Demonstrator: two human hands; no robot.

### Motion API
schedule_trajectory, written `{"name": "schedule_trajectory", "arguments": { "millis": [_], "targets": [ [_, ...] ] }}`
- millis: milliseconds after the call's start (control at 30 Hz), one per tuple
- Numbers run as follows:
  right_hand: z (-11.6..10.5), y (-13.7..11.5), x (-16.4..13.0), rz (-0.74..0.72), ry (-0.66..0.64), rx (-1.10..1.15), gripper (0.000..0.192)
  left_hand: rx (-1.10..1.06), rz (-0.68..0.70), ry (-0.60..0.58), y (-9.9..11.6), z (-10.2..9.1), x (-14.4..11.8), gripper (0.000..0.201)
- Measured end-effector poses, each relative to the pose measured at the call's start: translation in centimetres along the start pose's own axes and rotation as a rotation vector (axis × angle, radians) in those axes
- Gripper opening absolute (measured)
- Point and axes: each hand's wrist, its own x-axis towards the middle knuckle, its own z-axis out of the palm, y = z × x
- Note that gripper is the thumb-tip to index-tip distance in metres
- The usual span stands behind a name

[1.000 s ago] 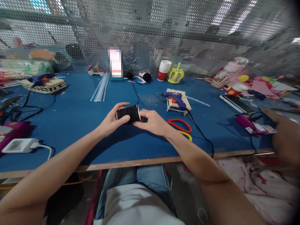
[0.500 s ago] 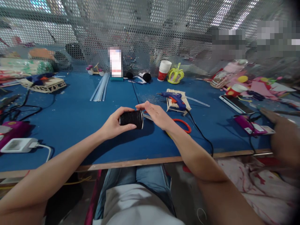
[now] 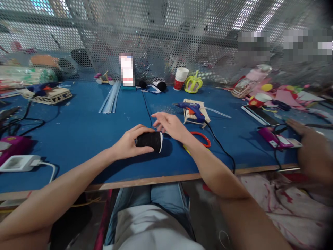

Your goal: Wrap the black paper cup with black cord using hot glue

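Note:
My left hand [image 3: 127, 143] is closed around a black-wrapped cylinder [image 3: 147, 141] with a pale rim at its right end. It looks like a cup wound with yarn and is held on its side just over the blue table. A thin black strand [image 3: 146, 104] runs from the back of the table down to the fingertips of my left hand. Just above the rim, my right hand [image 3: 169, 125] hovers with its fingers loosely bent and apart, and I see nothing held in them. Scissors with red and yellow handles [image 3: 203, 136] lie partly hidden under my right forearm.
A blue glue gun [image 3: 194, 110] rests on a stick rack, its cord trailing to the front edge. Behind are glue sticks [image 3: 110, 99], a phone [image 3: 127, 71], stacked paper cups [image 3: 180, 79] and a yellow basket [image 3: 193, 84]. Another person's arm [image 3: 313, 149] reaches in at the right.
The wrapped cylinder and my left hand have come slightly lower and nearer to me. My right hand's fingers have lifted away from the rim and spread, exposing more of the strand.

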Motion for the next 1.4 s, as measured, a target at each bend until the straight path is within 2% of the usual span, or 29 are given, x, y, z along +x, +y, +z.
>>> {"name": "schedule_trajectory", "arguments": {
  "millis": [67, 200, 267, 300, 400, 467, 533, 633, 767, 967, 1033, 1100, 1200, 1300, 1400],
  "targets": [
    [-1.8, -0.5, 0.0, -0.030, 0.169, -0.155, 0.046, -0.002, -0.044, 0.055, -0.2, -0.2, 0.1, 0.050],
    [-7.2, -1.1, 0.3, -0.073, 0.520, -0.349, 0.026, -0.062, -0.168, 0.158, -0.6, -0.5, 0.3, 0.053],
    [-9.8, -0.3, 0.7, -0.031, 0.591, -0.573, 0.019, -0.104, -0.237, 0.192, -0.8, -0.6, 0.3, 0.056],
    [-10.8, 0.4, 0.9, 0.039, 0.575, -0.695, 0.018, -0.121, -0.261, 0.204, -0.8, -0.6, 0.3, 0.057],
    [-12.4, 3.1, 1.6, 0.283, 0.332, -0.948, 0.024, -0.146, -0.290, 0.226, -0.9, -0.7, 0.4, 0.059],
    [-12.6, 4.8, 1.8, 0.330, 0.248, -1.042, 0.029, -0.148, -0.296, 0.233, -0.9, -0.7, 0.4, 0.059],
    [-12.3, 6.0, 1.9, 0.310, 0.255, -1.074, 0.027, -0.142, -0.296, 0.237, -1.0, -0.7, 0.4, 0.059],
    [-12.0, 6.5, 1.8, 0.323, 0.297, -1.035, 0.022, -0.116, -0.286, 0.244, -1.1, -0.7, 0.4, 0.059],
    [-11.8, 5.9, 1.2, 0.398, 0.310, -0.937, 0.024, -0.089, -0.270, 0.234, -1.3, -0.7, 0.4, 0.061],
    [-11.0, 4.0, 0.0, 0.299, 0.502, -0.600, 0.036, -0.102, -0.254, 0.240, -1.2, -0.9, 0.5, 0.061],
    [-10.6, 3.3, -0.5, 0.238, 0.456, -0.446, 0.026, -0.093, -0.245, 0.255, -1.2, -0.9, 0.5, 0.061],
    [-10.1, 2.6, -1.0, 0.179, 0.343, -0.256, 0.014, -0.086, -0.238, 0.262, -1.3, -1.0, 0.6, 0.061],
    [-9.0, 1.8, -1.6, 0.102, 0.214, -0.004, 0.017, -0.089, -0.240, 0.266, -1.4, -1.1, 0.6, 0.060],
    [-7.5, 1.0, -2.0, 0.084, 0.130, 0.085, 0.024, -0.094, -0.252, 0.279, -1.4, -1.2, 0.6, 0.059],
    [-6.0, 0.1, -2.4, 0.099, 0.009, 0.079, 0.025, -0.100, -0.275, 0.298, -1.5, -1.4, 0.7, 0.059]
  ]
}}
